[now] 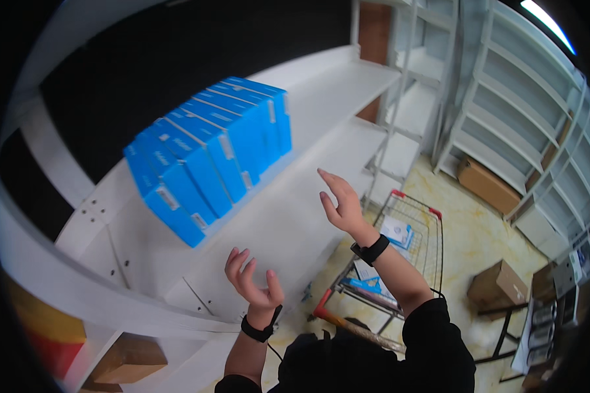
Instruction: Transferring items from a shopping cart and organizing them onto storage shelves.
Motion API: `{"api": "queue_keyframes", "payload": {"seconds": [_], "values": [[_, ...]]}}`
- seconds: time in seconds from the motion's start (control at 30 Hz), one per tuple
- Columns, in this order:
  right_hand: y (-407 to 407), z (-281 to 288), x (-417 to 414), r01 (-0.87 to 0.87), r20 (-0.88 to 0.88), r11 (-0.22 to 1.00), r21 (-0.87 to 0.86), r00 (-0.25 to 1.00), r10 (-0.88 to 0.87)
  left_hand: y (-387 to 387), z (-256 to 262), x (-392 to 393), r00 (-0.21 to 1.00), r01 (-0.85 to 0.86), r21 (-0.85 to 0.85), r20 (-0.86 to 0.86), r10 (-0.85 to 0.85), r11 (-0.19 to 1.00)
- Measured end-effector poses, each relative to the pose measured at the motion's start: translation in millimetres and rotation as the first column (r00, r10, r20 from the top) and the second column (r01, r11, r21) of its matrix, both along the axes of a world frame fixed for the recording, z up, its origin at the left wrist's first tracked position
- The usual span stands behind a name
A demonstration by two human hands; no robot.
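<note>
Several blue boxes [211, 147] stand upright side by side in a row on a white shelf [334, 88], their narrow sides bearing pale labels. My left hand [253, 280] is in front of the near end of the row, palm up with curled fingers apart, touching nothing. Farther right, my right hand [343, 202] is raised with thumb and fingers spread, also holding nothing. Both hands are apart from the boxes. A black band [261, 330] circles my left wrist, and another black band [371, 249] circles the right.
A wire shopping cart [418, 216] with red corners holds blue-and-white packages [397, 232] at my right. Beyond it are white shelving units [516, 98] and a cardboard box [499, 290] near a table at the lower right. A white shelf upright [54, 142] stands left.
</note>
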State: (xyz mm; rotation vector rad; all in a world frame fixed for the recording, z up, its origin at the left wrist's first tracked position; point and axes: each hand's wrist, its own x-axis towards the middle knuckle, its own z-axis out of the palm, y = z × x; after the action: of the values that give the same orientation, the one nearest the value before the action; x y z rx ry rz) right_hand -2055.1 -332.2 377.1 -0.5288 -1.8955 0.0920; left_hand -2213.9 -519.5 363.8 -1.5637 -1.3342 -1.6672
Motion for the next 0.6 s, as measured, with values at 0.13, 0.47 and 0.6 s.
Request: {"api": "queue_keyframes", "payload": {"seconds": [0.13,0.47,0.6], "values": [[-24.9,-75.1,96.6,0.14,0.298,0.888,-0.438,0.955,-0.004,39.4,-33.1,39.5,0.94,0.34,-0.123,0.075,-0.333,0.932],[-10.4,-245.6,326.8,0.686,0.678,0.088,-0.723,0.728,-0.1,56.8,-142.3,116.8,0.626,0.512,-0.859,0.349,-0.697,0.029],[25.7,-331.2,361.1,0.688,0.679,-0.056,-0.724,0.724,0.123,68.4,-146.4,138.6,0.644,0.405,-0.904,0.389,-0.658,-0.138]]}}
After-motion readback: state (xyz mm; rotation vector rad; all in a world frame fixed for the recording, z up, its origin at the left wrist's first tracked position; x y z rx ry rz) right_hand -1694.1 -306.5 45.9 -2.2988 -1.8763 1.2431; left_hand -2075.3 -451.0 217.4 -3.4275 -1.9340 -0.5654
